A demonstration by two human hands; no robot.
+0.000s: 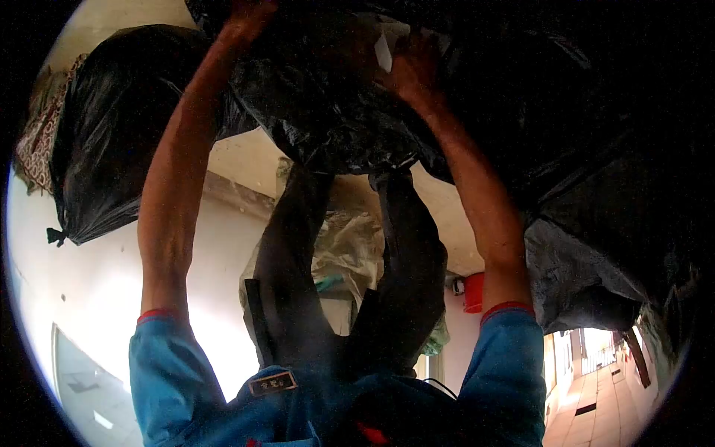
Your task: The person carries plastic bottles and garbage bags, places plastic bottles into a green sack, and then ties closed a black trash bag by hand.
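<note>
Both arms (pixel 175 179) are stretched forward, the left hand (pixel 250 18) at eleven o'clock, the right hand (pixel 414 71) near one o'clock, grips too dark to tell

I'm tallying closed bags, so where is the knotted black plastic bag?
In the head view, the knotted black plastic bag is at upper left, mostly left of the person's left forearm and beside a patterned bundle.

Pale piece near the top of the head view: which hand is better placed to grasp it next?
Right, probably: the right hand is close beside the pale piece, while the left hand is farther off, at the picture's top edge. It is too dark to tell whether the right already touches it.
</note>
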